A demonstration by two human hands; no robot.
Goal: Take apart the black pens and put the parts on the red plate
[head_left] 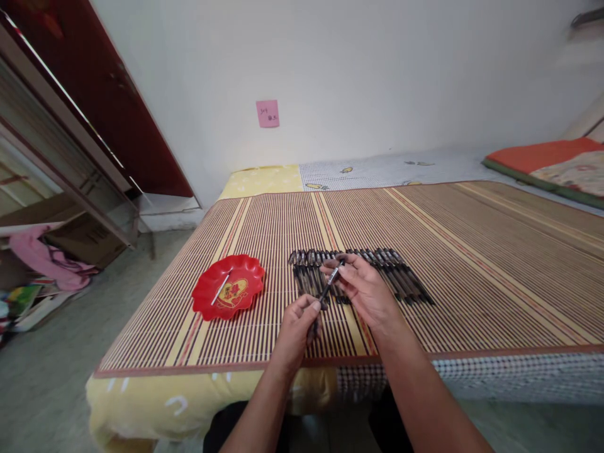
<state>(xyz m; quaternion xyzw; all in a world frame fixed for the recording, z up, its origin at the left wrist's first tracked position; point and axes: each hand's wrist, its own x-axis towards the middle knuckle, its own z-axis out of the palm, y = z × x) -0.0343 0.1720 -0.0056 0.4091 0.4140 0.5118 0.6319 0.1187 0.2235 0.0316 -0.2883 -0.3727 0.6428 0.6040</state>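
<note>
Between my two hands is a dark pen, held at a slant above the mat. My left hand pinches its lower end, and my right hand grips its upper end near the cap. Behind my hands lies a row of several black capped pens, side by side on the striped bamboo mat. My right hand hides the middle of that row. Left of my hands sits a red scalloped plate with a yellow printed figure. One thin white stick, perhaps a pen refill, rests on it.
The mat covers a bed with yellow bedding along its front edge. A folded orange and green quilt lies at the far right. Behind, a pink note is stuck to the white wall. At left stand shelves with a pink cloth.
</note>
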